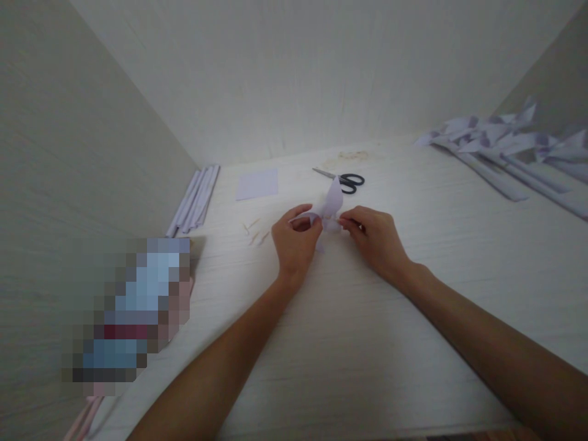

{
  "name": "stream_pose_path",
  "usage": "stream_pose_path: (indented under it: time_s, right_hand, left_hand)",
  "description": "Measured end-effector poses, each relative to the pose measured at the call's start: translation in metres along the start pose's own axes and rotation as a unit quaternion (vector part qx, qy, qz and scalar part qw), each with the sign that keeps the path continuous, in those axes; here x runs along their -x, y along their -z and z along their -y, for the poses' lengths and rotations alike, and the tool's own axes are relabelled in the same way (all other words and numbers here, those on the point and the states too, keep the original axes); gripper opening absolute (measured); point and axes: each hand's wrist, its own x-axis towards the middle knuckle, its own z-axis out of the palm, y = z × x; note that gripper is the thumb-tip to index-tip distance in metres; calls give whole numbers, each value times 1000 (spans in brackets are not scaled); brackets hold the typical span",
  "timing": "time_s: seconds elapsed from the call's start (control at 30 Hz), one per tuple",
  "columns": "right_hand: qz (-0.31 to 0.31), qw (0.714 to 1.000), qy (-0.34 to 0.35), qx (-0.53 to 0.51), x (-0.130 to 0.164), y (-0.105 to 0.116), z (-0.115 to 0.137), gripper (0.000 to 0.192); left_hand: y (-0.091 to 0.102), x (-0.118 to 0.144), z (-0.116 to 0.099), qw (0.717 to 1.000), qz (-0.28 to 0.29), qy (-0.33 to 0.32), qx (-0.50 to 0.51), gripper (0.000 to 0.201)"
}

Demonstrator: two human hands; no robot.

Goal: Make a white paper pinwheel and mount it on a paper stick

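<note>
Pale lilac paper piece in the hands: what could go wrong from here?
1. The pale lilac paper piece, held between left hand and right hand, might crease or tear if pulled.
2. Black-handled metal scissors lie just beyond it; a forward reach could knock them.
3. Small, thin tan strips lie loose beside the left hand and might get brushed away.

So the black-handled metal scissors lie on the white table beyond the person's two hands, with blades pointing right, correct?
Not quite: the head view shows the black-handled metal scissors with blades pointing left. They do lie on the white table beyond the left hand and right hand.
</note>
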Motion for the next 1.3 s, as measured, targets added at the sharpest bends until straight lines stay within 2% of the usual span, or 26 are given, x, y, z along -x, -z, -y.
stream_pose_path:
  time_s: [1.3]
  right_hand:
    - [21, 999, -22, 24, -1, 1, 2, 17]
  left_hand:
    - [0, 0, -1, 1000, 17, 7, 12, 32]
